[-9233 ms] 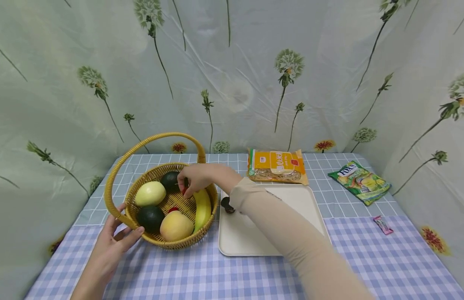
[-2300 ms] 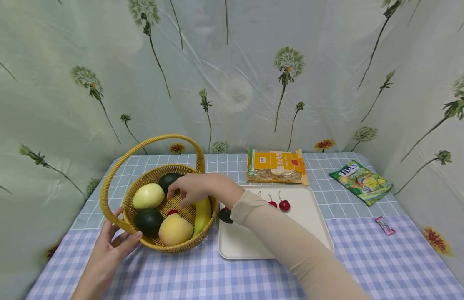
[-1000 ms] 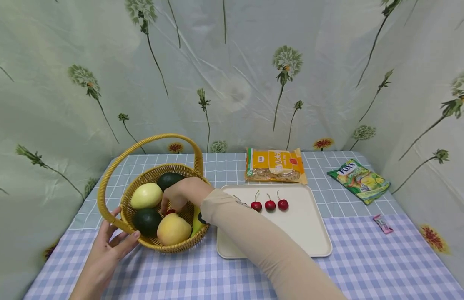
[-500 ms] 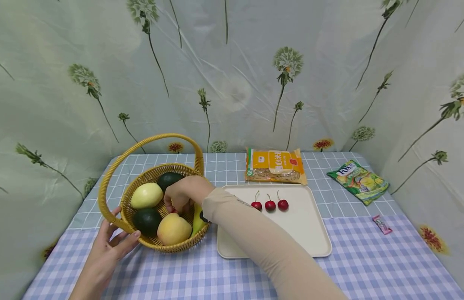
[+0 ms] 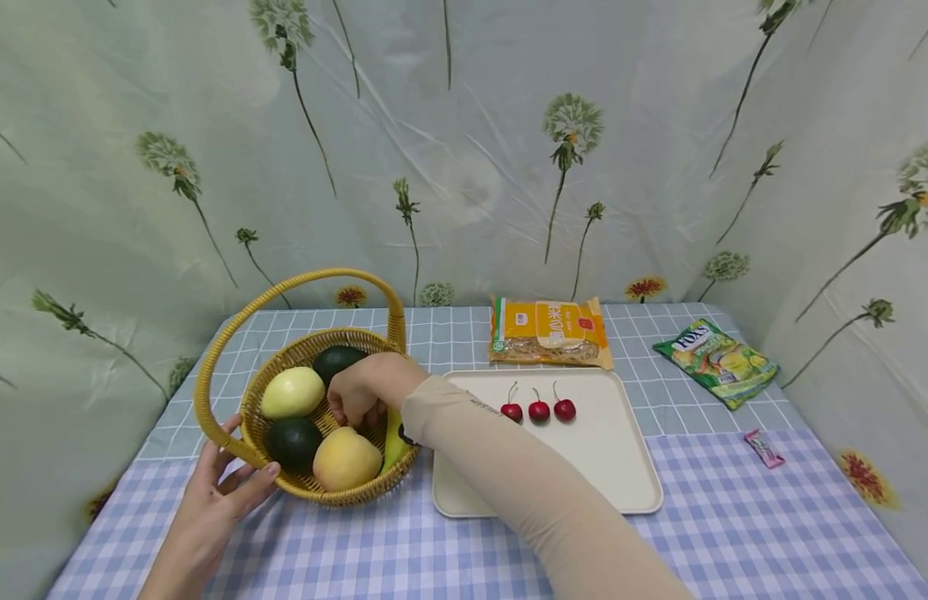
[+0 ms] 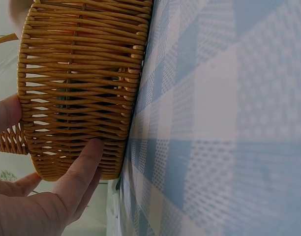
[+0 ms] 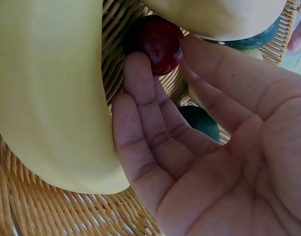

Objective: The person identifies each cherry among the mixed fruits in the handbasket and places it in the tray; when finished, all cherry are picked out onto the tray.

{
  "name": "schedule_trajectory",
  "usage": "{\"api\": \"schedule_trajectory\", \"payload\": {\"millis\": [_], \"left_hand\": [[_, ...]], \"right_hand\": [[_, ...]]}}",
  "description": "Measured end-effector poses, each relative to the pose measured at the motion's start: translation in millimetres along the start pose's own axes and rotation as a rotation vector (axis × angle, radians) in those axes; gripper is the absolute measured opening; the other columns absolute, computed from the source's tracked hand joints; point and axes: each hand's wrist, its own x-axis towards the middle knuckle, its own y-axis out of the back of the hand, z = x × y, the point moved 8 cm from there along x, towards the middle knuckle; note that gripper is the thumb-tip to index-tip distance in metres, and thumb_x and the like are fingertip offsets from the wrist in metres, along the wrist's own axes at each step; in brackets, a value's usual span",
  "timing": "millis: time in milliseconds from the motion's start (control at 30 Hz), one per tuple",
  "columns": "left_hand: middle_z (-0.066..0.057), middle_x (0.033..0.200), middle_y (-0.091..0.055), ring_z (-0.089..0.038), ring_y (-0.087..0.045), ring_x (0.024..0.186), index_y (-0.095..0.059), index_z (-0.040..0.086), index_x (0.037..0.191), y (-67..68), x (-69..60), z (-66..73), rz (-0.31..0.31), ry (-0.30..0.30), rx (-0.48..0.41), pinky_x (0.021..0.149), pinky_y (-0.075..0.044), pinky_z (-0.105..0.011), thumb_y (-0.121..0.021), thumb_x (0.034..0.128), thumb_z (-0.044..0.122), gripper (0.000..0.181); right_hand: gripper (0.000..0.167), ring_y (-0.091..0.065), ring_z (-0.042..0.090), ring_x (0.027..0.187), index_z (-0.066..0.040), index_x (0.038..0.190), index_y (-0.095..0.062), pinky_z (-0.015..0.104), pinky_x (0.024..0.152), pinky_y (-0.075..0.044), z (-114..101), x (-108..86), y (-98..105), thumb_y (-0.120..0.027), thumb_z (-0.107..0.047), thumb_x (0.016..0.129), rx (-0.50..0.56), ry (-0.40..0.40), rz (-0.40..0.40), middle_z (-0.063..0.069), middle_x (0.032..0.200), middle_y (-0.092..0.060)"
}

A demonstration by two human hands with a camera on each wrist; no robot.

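Observation:
My left hand (image 5: 218, 493) holds the near left side of a yellow wicker basket (image 5: 336, 498), thumb at the rim and fingers against the woven wall (image 6: 81, 93). Down inside the basket is my right hand (image 5: 364, 387). In the right wrist view, its thumb and fingertips pinch a dark red cherry (image 7: 163, 44), which the hand hides in the head view. Around it lie a banana (image 5: 393, 442), a peach (image 5: 347, 460), a pale yellow oval fruit (image 5: 293, 392) and two dark green fruits, one near (image 5: 293, 444) and one far (image 5: 338, 362).
Right of the basket is a cream tray (image 5: 584, 475) with three stemmed cherries (image 5: 539, 411) in a row, partly behind the right sleeve. Behind it sits an orange noodle packet (image 5: 549, 332). A green candy bag (image 5: 719, 362) and small pink wrapped candy (image 5: 764, 449) lie farther right.
Since 2.3 s ago my right hand has lowered from above the basket to its floor and closed on the cherry. Cherries in the tray were hidden 9.2 s ago. The left hand has stayed at the basket.

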Motion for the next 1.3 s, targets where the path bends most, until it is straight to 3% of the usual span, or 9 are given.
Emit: {"api": "schedule_trajectory", "payload": {"millis": [100, 367, 600, 767, 1000, 1133, 1300], "left_hand": [[-0.018, 0.169, -0.017, 0.014, -0.058, 0.104, -0.002, 0.032, 0.174, 0.2, 0.5, 0.9, 0.002, 0.009, -0.004, 0.084, -0.061, -0.018, -0.077, 0.0994, 0.009, 0.108], [-0.018, 0.172, -0.016, 0.014, -0.058, 0.104, 0.001, 0.035, 0.174, 0.0, 0.2, -0.1, 0.001, 0.057, 0.008, 0.085, -0.060, -0.018, -0.076, 0.1007, 0.012, 0.109], [-0.019, 0.171, -0.015, 0.013, -0.059, 0.104, 0.000, 0.032, 0.174, -0.9, 0.5, 0.7, -0.001, 0.032, -0.002, 0.085, -0.061, -0.019, -0.076, 0.1003, 0.009, 0.109], [-0.019, 0.173, -0.014, 0.014, -0.058, 0.104, 0.001, 0.033, 0.174, -0.2, 0.7, 0.1, 0.002, 0.048, 0.005, 0.085, -0.061, -0.018, -0.076, 0.1006, 0.010, 0.109], [-0.019, 0.175, -0.012, 0.015, -0.057, 0.104, 0.002, 0.035, 0.174, -0.6, 0.6, -0.2, 0.003, 0.069, 0.011, 0.087, -0.060, -0.018, -0.076, 0.1010, 0.012, 0.109], [-0.017, 0.175, -0.012, 0.015, -0.057, 0.104, 0.002, 0.037, 0.173, -0.6, 0.5, -0.1, 0.006, 0.077, 0.013, 0.087, -0.061, -0.018, -0.076, 0.1008, 0.012, 0.110], [-0.017, 0.174, -0.013, 0.015, -0.057, 0.104, 0.001, 0.036, 0.174, -0.4, 0.4, 0.5, 0.007, 0.059, 0.003, 0.087, -0.061, -0.018, -0.076, 0.1008, 0.011, 0.109]], "right_hand": [[0.007, -0.065, 0.009, 0.083, -0.022, 0.105, -0.070, 0.021, 0.066, -0.051, 0.2, 0.7, 1.6, -0.067, -0.016, 0.104, -0.060, -0.025, 0.012, -0.003, 0.101, -0.074], [0.018, -0.055, 0.010, 0.061, -0.018, 0.083, -0.068, 0.022, 0.056, -0.044, 0.7, 0.0, 2.3, -0.068, -0.014, 0.100, -0.142, -0.050, 0.040, 0.001, 0.083, -0.074], [0.022, -0.053, 0.009, 0.061, -0.019, 0.078, -0.065, 0.022, 0.055, -0.042, 0.5, -2.5, 2.2, -0.068, -0.013, 0.099, -0.116, -0.042, 0.051, -0.001, 0.079, -0.070], [0.028, -0.051, 0.008, 0.061, -0.019, 0.071, -0.062, 0.021, 0.054, -0.039, -0.5, -2.3, 0.7, -0.068, -0.009, 0.097, -0.081, 0.003, 0.043, -0.001, 0.076, -0.064], [0.020, -0.055, 0.009, 0.063, -0.017, 0.080, -0.067, 0.021, 0.057, -0.044, -2.7, -1.7, -0.5, -0.069, -0.011, 0.099, -0.149, -0.019, 0.048, -0.001, 0.078, -0.065], [0.017, -0.050, 0.009, 0.059, -0.014, 0.080, -0.068, 0.022, 0.055, -0.040, -0.5, -3.9, 1.6, -0.070, -0.011, 0.097, -0.169, -0.034, 0.060, 0.000, 0.073, -0.061], [0.016, -0.055, 0.009, 0.064, -0.017, 0.081, -0.069, 0.022, 0.057, -0.042, 4.4, -11.1, 8.4, -0.071, -0.012, 0.096, -0.126, 0.041, 0.090, -0.002, 0.076, -0.064]]}}
